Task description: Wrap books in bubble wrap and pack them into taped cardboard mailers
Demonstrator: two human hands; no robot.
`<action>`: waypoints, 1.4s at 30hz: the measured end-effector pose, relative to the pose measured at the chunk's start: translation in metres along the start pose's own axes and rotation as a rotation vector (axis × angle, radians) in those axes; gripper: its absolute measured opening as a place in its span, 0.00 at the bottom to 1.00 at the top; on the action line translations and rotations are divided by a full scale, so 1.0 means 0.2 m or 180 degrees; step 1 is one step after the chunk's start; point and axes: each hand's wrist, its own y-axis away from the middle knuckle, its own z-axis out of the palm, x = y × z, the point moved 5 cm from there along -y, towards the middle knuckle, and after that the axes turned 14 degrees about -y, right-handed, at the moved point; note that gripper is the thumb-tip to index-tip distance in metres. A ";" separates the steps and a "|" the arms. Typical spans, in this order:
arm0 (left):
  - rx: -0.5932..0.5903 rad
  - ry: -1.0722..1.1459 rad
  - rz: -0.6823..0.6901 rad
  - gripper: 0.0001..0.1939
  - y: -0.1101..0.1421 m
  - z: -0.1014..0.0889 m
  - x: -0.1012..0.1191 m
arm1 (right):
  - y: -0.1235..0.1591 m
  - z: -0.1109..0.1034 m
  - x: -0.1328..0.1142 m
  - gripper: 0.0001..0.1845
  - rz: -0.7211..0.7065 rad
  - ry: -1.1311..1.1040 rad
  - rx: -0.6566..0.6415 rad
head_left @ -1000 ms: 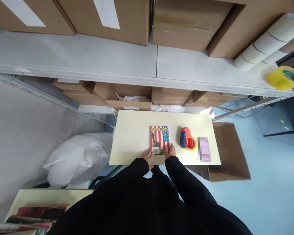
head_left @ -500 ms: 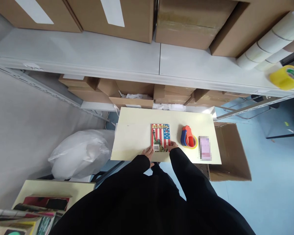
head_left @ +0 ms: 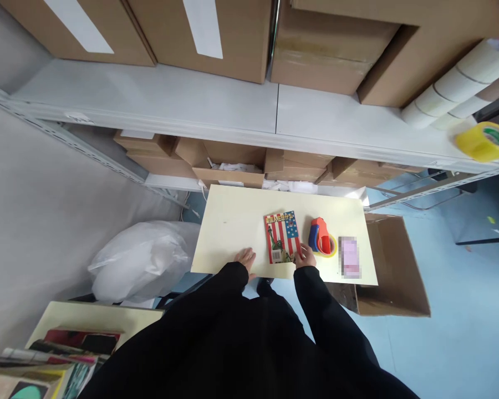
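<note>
A book (head_left: 281,237) with a stars-and-stripes cover and a statue figure lies over the pale table (head_left: 233,221), turned slightly askew. My right hand (head_left: 305,257) has its lower right corner pinched between the fingers. To the left of the book, and apart from it, my left hand (head_left: 245,259) rests on the tabletop near the front edge, fingers stretched out and holding nothing. Just right of the book sits a red and blue tape dispenser (head_left: 321,235) with a yellow-rimmed roll. Beyond it lies a blurred pinkish rectangular item (head_left: 350,257).
An open cardboard box (head_left: 393,266) stands on the floor at the table's right. Behind runs a grey shelf (head_left: 191,108) with cartons, white rolls (head_left: 444,86) and yellow tape (head_left: 485,141). On the left are a white plastic bag (head_left: 139,257) and a side table with several books (head_left: 81,341).
The book has shifted right and tilted, with my right hand at its corner. My left hand has come away from the book's left edge. The camera view has shifted slightly.
</note>
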 end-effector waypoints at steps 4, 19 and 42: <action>0.0228 -0.0186 -0.0595 0.41 0.11 0.06 -0.24 | 0.02 -0.10 -0.13 0.23 -0.0488 0.1064 0.0327; 0.0723 -0.0697 -0.0404 0.37 0.19 0.15 -0.51 | 0.29 0.28 -0.23 0.19 -0.1887 0.2664 -0.0320; 0.1044 -0.0680 0.0563 0.40 0.21 -0.02 -0.31 | 0.40 0.74 0.03 0.33 -0.1082 0.3521 -0.2387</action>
